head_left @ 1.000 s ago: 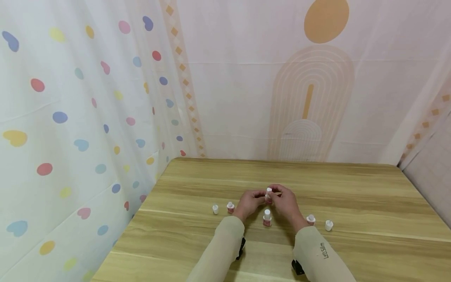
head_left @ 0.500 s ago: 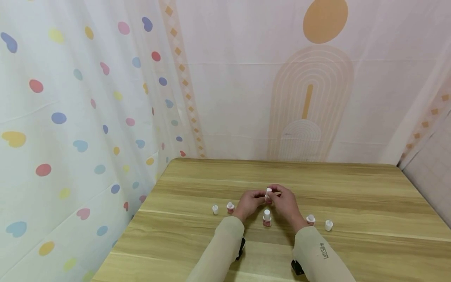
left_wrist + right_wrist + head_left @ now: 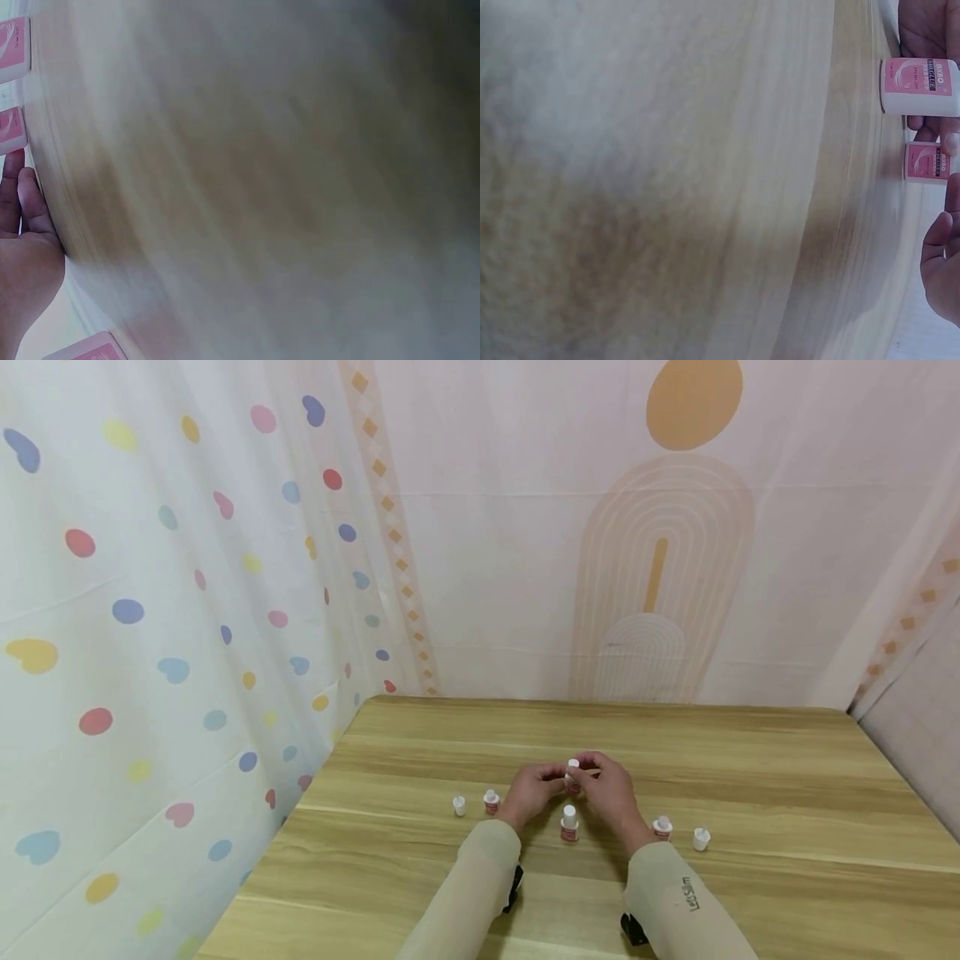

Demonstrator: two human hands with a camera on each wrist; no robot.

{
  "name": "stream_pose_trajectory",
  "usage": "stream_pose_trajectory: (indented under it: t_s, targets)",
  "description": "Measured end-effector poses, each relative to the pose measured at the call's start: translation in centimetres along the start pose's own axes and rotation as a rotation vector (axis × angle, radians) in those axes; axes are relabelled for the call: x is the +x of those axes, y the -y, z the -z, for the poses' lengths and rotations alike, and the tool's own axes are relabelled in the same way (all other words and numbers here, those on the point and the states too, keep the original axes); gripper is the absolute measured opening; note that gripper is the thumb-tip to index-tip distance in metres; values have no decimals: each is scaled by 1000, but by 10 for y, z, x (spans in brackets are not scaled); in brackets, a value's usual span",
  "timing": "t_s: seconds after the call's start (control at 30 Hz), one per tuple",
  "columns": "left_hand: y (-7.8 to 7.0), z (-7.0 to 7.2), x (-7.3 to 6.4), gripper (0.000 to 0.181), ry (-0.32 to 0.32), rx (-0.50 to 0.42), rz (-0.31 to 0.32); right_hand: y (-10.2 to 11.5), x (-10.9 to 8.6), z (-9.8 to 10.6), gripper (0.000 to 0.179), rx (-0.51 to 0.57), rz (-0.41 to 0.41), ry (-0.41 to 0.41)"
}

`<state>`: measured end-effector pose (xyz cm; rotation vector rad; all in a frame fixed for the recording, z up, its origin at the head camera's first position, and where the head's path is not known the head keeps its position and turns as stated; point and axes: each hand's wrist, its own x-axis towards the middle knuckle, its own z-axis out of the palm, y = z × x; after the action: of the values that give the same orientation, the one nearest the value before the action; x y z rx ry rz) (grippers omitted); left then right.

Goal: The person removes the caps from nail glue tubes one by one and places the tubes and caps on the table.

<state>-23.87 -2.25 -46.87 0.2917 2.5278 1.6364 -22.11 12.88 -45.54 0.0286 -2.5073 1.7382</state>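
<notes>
My left hand (image 3: pixel 530 792) and right hand (image 3: pixel 609 789) meet over the middle of the wooden table at a small white glue bottle (image 3: pixel 573 766) with a pink label. The left fingers hold its body. The right thumb and fingers pinch it near the white cap, partly hiding it. In the right wrist view the held glue bottle (image 3: pixel 928 161) stands upright with its base at the tabletop. Just in front of the hands is a second capped glue bottle (image 3: pixel 569 823), touched by neither hand. The left wrist view shows part of my left hand (image 3: pixel 28 259) at its edge.
Left of the hands stand an uncapped glue bottle (image 3: pixel 491 802) and a loose white cap (image 3: pixel 459 806). To the right are another uncapped glue bottle (image 3: pixel 662 828), partly behind the right wrist, and its neighbouring white cap (image 3: pixel 701 839). A patterned curtain (image 3: pixel 495 568) hangs behind the table (image 3: pixel 360 860).
</notes>
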Motion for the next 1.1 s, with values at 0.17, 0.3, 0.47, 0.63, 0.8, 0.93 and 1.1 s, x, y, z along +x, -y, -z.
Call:
stream_pose_trajectory:
  t_s: [0.17, 0.3, 0.47, 0.63, 0.8, 0.93, 1.1]
  targets:
    - [0, 0, 0, 19, 3, -1, -2, 0, 0, 1, 20, -8, 14, 13]
    - [1, 0, 1, 19, 7, -14, -4, -2, 0, 1, 21, -1, 25, 24]
    - [0, -1, 0, 19, 7, -26, -1, -3, 0, 1, 23, -4, 41, 32]
    - [0, -1, -1, 19, 2, -22, 5, -4, 0, 0, 24, -4, 23, 19]
    - [-1, -1, -1, 20, 2, -34, 7, -4, 0, -1, 21, 16, 16, -4]
    - [0, 0, 0, 20, 1, -24, 8, -6, 1, -1, 18, 0, 22, 1]
    - [0, 0, 0, 20, 2, -7, 4, -8, 2, -1, 20, -24, 44, 10]
